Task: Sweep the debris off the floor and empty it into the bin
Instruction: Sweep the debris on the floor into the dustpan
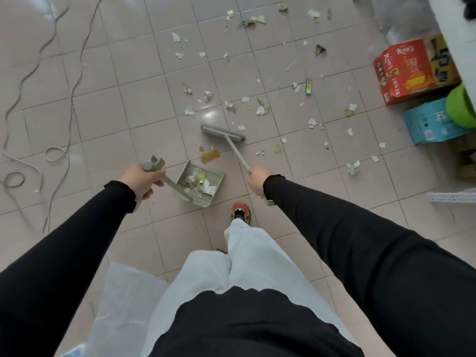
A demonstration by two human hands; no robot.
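Observation:
My left hand [143, 179] grips the handle of a grey dustpan [206, 199] that rests on the tiled floor just ahead of my feet, with several paper scraps inside it. My right hand [258, 180] holds the thin handle of a grey broom, whose head [223, 133] sits on the floor beyond the pan's open mouth. A yellowish scrap [211, 155] lies between the broom head and the pan. Torn paper and wrapper debris [260, 110] is scattered over the tiles further out and to the right. No bin is visible.
Loose grey cables [55, 153] snake over the floor at the left. A red carton [409, 70], a blue carton [427, 123] and a green object [461, 105] stand at the right beside a white unit. A white plastic piece [450, 197] lies at the right edge.

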